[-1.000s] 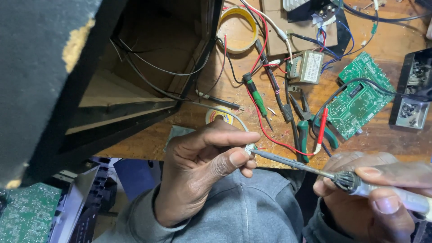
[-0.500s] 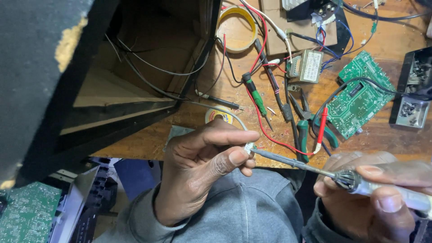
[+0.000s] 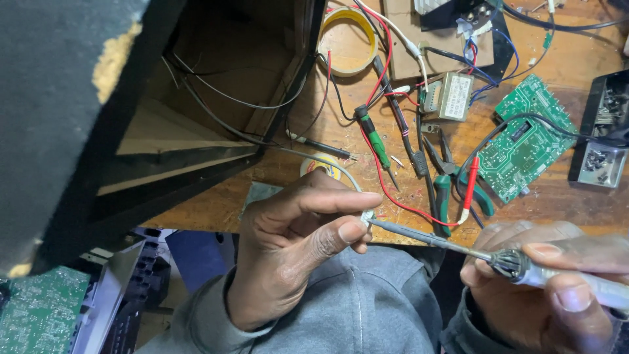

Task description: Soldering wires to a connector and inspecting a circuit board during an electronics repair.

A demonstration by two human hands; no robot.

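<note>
Far left: a dark open wooden cabinet (image 3: 131, 131), tilted on the wooden workbench (image 3: 563, 203), thin wires trailing inside. Below it, at the bottom left corner, part of a green circuit board (image 3: 36, 308). Centre: left hand (image 3: 288, 249), thumb and forefinger pressed together, pinching a small pale wire end (image 3: 368, 215) above the lap, just in front of the bench edge. Touching that wire end, the metal tip of a soldering iron (image 3: 524, 265), its shaft slanting down to the right. Behind, on the bench: a green-handled screwdriver (image 3: 375, 141), a yellow tape ring (image 3: 347, 39), a small transformer (image 3: 449, 96), green-handled pliers (image 3: 452, 177), red and black wires looping between them. Further right: a second green circuit board (image 3: 527, 137), flat on the bench. Bottom right: right hand (image 3: 557, 295), fingers closed round the pale handle of the soldering iron, thumb on top.
</note>
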